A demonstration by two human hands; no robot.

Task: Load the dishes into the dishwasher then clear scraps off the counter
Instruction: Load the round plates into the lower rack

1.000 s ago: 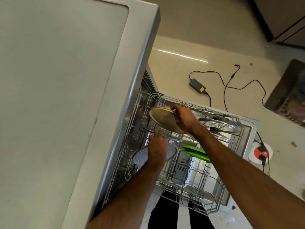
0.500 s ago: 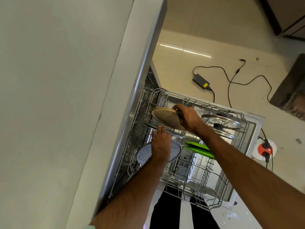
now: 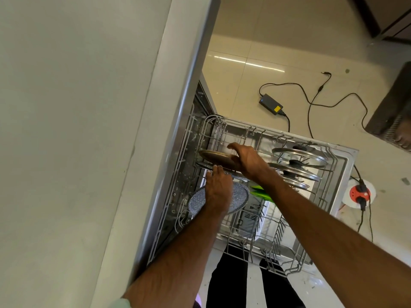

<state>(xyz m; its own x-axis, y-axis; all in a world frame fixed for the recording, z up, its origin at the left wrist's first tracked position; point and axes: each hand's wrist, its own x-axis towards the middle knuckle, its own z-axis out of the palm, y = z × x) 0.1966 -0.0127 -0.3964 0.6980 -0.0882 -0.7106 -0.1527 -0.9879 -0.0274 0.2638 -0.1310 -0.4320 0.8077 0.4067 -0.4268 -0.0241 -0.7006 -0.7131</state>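
Down at the far left corner of the dishwasher rack [image 3: 299, 262], the brown plate [image 3: 214, 158] stands on its edge, tilted a little, among the wire tines. The right hand [image 3: 248, 162] grips it by the rim. The fingers curl round the near edge and the thumb hooks over the top, so the plate is clasped, not let go.

Just beneath it, a thin speckled plate [image 3: 203, 166] also stands on edge in the rack, close against the brown one. The left hand [image 3: 219, 190] reaches to it with fingers nearly straight. The fingertips [image 3: 214, 169] touch its rim and are not wrapped around anything. The thumb is hidden, so I cannot tell whether it presses too. The back of that hand covers part of a round speckled plate [image 3: 241, 196], which leans at the rack's left side, nearer the person.

Towards the rack's far right side, three glass lids [image 3: 298, 155] with dark knobs stand in a row, one behind the other. A bright green item [image 3: 260, 192] shows near the middle of the rack, partly under the right forearm.

Left of the rack rises the pale counter [image 3: 66, 130] with its metal edge. Beyond the rack, a black power adapter [image 3: 270, 104] with its cable lies on the tiled floor [image 3: 244, 52]. A red socket [image 3: 360, 193] sits just right of the rack.
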